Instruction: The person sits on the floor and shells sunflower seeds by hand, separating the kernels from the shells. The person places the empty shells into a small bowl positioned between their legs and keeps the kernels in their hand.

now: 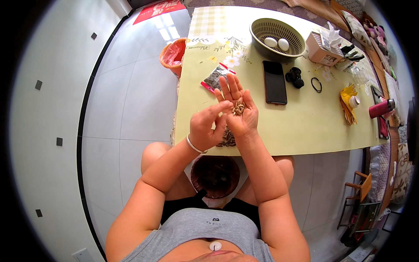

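Note:
Palm up above the near edge of the table [297, 131], my right hand [242, 120] cradles a small heap of light brown seeds [238, 108], its fingers stretched forward. My left hand [206, 124], with a pale bangle on the wrist, is closed beside it, and its fingertips reach to that palm. Whatever its curled fingers hold is hidden. Below both hands a pile of darker, striped seeds [227, 139] lies on the table, partly covered by them. Just beyond my fingers is a clear packet [214, 78] with red ends and dark contents.
A dark round bin [215, 177] stands between my knees. On the table are a green basket [257, 50] with two eggs, a phone [275, 83], a black gadget [295, 77], a tissue box [321, 50] and a pink flask [381, 108]. An orange bin [171, 63] stands left.

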### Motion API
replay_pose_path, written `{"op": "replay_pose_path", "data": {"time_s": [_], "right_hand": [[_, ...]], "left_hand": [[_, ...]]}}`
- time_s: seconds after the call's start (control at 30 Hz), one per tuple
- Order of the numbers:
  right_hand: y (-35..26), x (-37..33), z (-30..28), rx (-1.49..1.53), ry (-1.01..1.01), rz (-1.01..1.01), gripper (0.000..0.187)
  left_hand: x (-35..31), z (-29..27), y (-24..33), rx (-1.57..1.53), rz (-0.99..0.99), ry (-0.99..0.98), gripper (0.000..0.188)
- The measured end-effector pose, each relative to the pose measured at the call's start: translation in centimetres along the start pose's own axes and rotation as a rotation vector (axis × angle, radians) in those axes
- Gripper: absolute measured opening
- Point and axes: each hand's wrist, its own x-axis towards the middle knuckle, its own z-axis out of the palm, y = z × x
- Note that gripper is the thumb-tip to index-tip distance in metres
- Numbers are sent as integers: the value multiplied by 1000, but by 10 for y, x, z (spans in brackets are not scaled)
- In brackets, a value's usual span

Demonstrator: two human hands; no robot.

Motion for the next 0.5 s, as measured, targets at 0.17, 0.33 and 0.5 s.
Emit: {"op": "replay_pose_path", "data": {"time_s": [0.17,0.33,0.5], "right_hand": [[-1,1,-3,-87,17,-35,44],[0,1,-3,-97,-9,-51,43],[-4,-6,9,-8,76,36,42]], "left_hand": [[-5,-2,-4,2,-63,-72,38],[-4,-1,1,-28,-29,-39,39],[-2,-17,-15,-119,-82,111,42]]}}
